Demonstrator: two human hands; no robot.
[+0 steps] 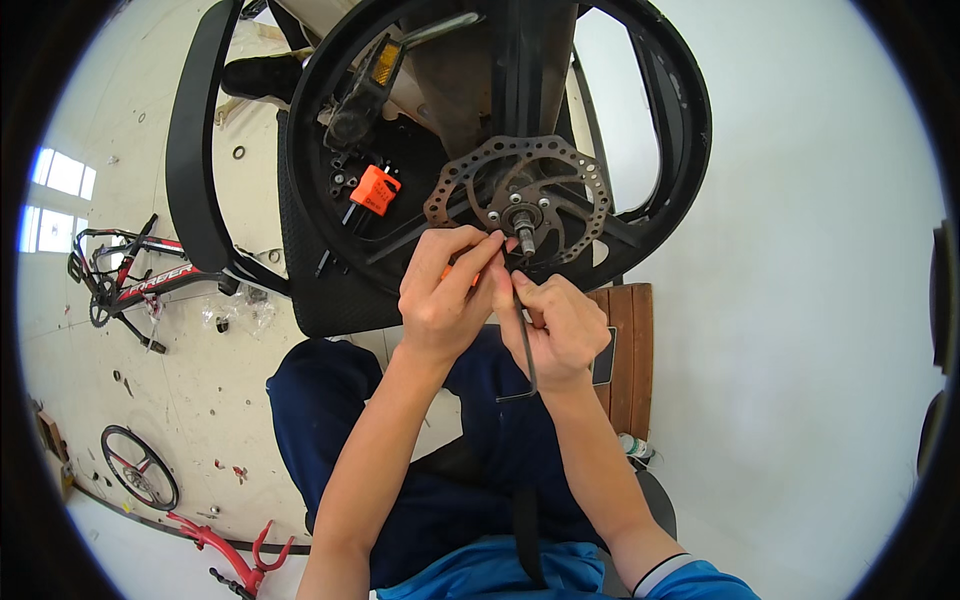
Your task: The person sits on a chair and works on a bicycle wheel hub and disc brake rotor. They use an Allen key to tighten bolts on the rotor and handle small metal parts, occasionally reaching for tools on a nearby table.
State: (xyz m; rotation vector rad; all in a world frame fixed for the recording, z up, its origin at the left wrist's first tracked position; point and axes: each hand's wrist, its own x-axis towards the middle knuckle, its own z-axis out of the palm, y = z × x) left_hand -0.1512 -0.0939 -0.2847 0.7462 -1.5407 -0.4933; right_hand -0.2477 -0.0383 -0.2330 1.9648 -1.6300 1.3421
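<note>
A black bicycle wheel (697,142) with a brown disc brake rotor (455,180) rests on a black chair seat (322,307) before me. The threaded axle (525,232) sticks out of its hub towards me. My right hand (559,322) grips a dark L-shaped hex key (530,352), whose bent end points down and left. My left hand (450,292) pinches at the key's upper end beside the rotor's lower edge; the fingertips hide what is between them. An orange piece shows through the left fingers. Silver bolts (516,199) sit around the hub.
An orange hex key holder (375,190), a pedal (360,105) and small parts lie on the seat behind the rim. A chair armrest (196,135) rises at left. On the floor are a bicycle frame (157,277), another wheel (161,457) and a red fork (232,555). A wooden stool (634,360) stands right.
</note>
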